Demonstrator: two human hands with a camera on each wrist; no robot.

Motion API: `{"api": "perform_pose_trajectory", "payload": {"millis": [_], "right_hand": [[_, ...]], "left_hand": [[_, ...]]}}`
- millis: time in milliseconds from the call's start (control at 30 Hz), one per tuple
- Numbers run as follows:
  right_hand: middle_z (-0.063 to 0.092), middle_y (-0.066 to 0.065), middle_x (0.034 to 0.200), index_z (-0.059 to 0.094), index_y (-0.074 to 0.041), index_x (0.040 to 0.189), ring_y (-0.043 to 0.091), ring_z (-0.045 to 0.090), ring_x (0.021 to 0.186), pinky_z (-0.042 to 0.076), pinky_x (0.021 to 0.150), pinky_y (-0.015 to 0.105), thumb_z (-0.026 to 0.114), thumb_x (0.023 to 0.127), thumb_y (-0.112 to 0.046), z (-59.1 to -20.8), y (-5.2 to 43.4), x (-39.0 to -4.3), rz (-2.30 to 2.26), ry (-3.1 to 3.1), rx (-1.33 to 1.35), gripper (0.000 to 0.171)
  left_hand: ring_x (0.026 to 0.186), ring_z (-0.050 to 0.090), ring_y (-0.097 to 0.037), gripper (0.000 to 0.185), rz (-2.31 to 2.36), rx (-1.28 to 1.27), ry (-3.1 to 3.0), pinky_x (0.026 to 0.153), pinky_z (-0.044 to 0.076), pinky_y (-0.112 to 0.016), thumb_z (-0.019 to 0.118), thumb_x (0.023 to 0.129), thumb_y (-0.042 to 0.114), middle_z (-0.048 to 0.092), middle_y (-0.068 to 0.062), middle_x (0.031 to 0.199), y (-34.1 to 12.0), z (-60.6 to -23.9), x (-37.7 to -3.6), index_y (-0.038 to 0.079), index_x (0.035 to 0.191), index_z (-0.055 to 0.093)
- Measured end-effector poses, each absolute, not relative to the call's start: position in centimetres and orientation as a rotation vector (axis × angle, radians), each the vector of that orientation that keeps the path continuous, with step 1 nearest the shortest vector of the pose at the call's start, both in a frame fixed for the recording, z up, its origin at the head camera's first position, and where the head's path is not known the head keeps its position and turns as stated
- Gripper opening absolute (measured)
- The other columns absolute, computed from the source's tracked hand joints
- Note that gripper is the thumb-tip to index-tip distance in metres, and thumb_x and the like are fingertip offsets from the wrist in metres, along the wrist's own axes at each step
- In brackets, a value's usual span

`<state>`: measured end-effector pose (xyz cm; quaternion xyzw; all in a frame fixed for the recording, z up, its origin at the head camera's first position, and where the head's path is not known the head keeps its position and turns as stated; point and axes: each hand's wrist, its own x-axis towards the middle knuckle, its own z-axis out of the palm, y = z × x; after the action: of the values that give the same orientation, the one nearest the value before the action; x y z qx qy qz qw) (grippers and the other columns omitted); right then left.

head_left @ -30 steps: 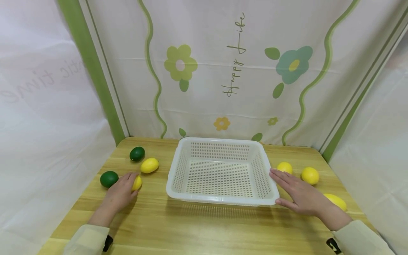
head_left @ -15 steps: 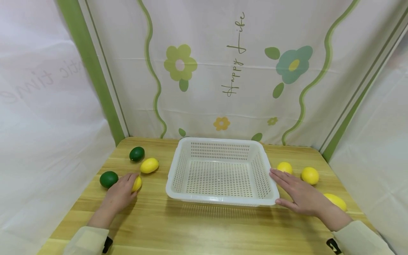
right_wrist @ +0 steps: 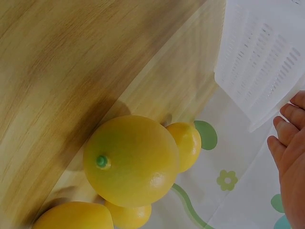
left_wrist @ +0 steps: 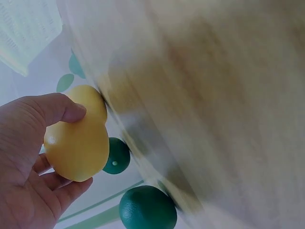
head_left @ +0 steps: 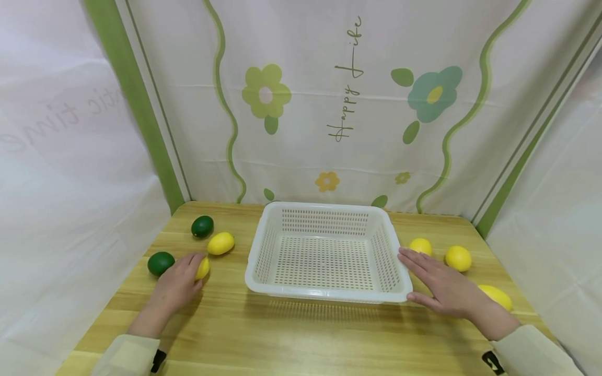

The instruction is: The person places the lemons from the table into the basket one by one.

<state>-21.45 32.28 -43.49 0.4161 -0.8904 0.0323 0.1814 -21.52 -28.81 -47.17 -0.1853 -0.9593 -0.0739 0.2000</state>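
Observation:
A yellow lemon (left_wrist: 78,150) is held by my left hand (head_left: 176,282), thumb on one side and fingers curled round the other. Just behind it lies a second lemon (head_left: 221,244). Two dark green fruits, shaped like limes or avocados, are close by: one (head_left: 161,264) beside my knuckles, the other (head_left: 203,227) farther back. My right hand (head_left: 442,287) touches the right rim of a white perforated basket (head_left: 324,295) with fingers extended, its thumb at the front corner. Below that hand, a round yellow fruit (right_wrist: 133,160) with a green stem mark shows in the right wrist view.
Right of the basket sit two round yellow fruits, one (head_left: 420,247) partly behind my fingers and another (head_left: 458,259) farther right. A longer yellow fruit (head_left: 495,297) lies by my right wrist. The wooden table (head_left: 320,344) backs onto a printed curtain (head_left: 301,146).

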Motion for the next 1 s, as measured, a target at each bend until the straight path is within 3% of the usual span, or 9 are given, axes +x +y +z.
{"api": "perform_pose_trajectory", "payload": {"millis": [200, 633, 1000], "right_hand": [[0.039, 0.018, 0.149, 0.037, 0.002, 0.147, 0.035, 0.044, 0.13, 0.007, 0.116, 0.02, 0.067, 0.089, -0.046, -43.4, 32.2, -21.3, 0.076, -2.519, 1.176, 0.081], [0.039, 0.019, 0.149, 0.037, 0.002, 0.147, 0.035, 0.043, 0.13, 0.007, 0.116, 0.021, 0.066, 0.089, -0.047, -43.4, 32.2, -21.3, 0.082, -2.507, 1.174, 0.081], [0.038, 0.018, 0.149, 0.036, 0.002, 0.147, 0.035, 0.042, 0.131, 0.007, 0.116, 0.02, 0.067, 0.089, -0.046, -43.4, 32.3, -21.3, 0.081, -2.521, 1.177, 0.082]], "left_hand": [[0.105, 0.058, -0.042, 0.058, -0.177, -0.572, -2.638, 0.088, 0.051, -0.052, 0.08, 0.071, -0.002, 0.058, -0.025, 0.117, -28.6, -46.9, -21.6, -0.006, 0.121, 0.052], [0.093, 0.062, -0.042, 0.063, -0.114, -0.697, -2.426, 0.074, 0.056, -0.05, 0.081, 0.058, -0.011, 0.06, -0.028, 0.109, -28.2, -46.0, -22.3, -0.009, 0.115, 0.055], [0.092, 0.061, -0.042, 0.06, -0.091, -0.728, -2.406, 0.069, 0.055, -0.05, 0.078, 0.058, -0.013, 0.059, -0.028, 0.111, -27.6, -44.7, -22.7, -0.009, 0.114, 0.056]]}}
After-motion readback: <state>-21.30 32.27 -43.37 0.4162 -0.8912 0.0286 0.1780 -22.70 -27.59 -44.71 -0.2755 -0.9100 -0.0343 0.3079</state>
